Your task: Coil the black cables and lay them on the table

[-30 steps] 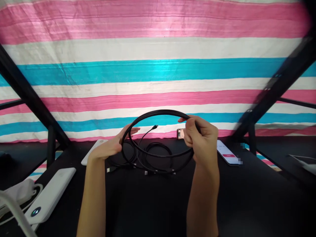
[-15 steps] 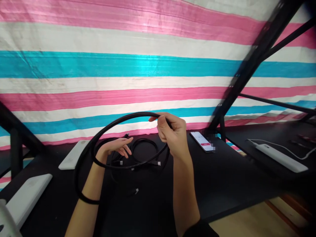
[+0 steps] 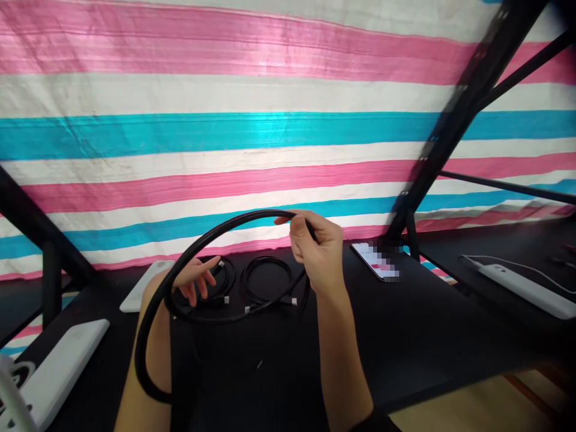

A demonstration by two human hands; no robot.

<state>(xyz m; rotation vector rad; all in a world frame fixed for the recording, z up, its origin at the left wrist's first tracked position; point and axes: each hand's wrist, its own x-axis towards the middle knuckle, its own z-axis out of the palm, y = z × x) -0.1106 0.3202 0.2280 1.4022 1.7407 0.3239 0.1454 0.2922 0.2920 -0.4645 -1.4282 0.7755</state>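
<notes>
Cable (image 3: 211,234), thick and black, forms one big loop standing nearly upright, its long axis slanting from the right hand (image 3: 315,252) down and leftward to the left forearm, which passes through it. Right fingers (image 3: 300,231) are clenched on the loop's top. Left hand (image 3: 195,276) lies beyond the loop, fingers (image 3: 211,262) loosely spread, grasping nothing, just beside thin coils (image 3: 266,259) on the counter (image 3: 427,336); contact unclear.

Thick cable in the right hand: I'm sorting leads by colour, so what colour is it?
Plain black. The thick cable shows best in the head view.
</notes>
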